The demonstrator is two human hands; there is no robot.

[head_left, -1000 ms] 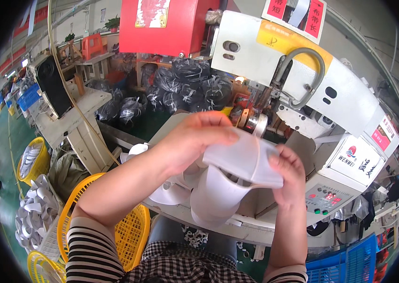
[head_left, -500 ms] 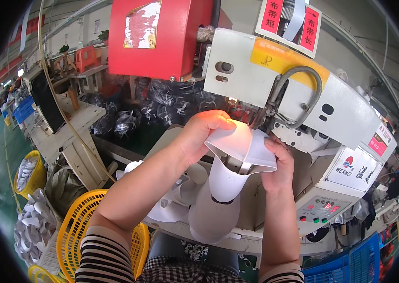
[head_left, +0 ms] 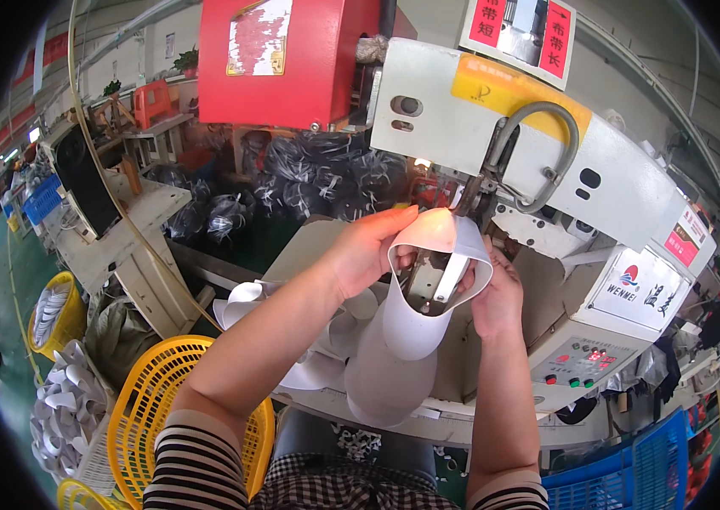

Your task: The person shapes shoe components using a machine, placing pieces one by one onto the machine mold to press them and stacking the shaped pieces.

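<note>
A white shoe upper (head_left: 419,327), bent into an open loop, sits under the head of a grey-white sewing-type machine (head_left: 428,110). My left hand (head_left: 372,251) grips its left edge, thumb outside and fingertips showing inside the loop. At the right edge my right hand (head_left: 496,293) holds the same upper, its fingers partly hidden behind the material. Through the loop shows a metal machine arm (head_left: 428,280) with a pale strip beside it. Below hangs another smooth white piece (head_left: 389,387); I cannot tell whether the two are joined. A small lamp lights the upper's top.
More white uppers (head_left: 313,370) lie on the machine table to the left. A yellow basket (head_left: 134,408) stands by my left arm, a blue crate (head_left: 632,476) at lower right. The machine's control panel (head_left: 585,361) is right of my right hand. Black bundles (head_left: 300,183) are piled behind.
The upper has turned and its loop has opened wider, showing the machine arm inside. My left hand has shifted slightly down and its fingers now reach inside the loop.
</note>
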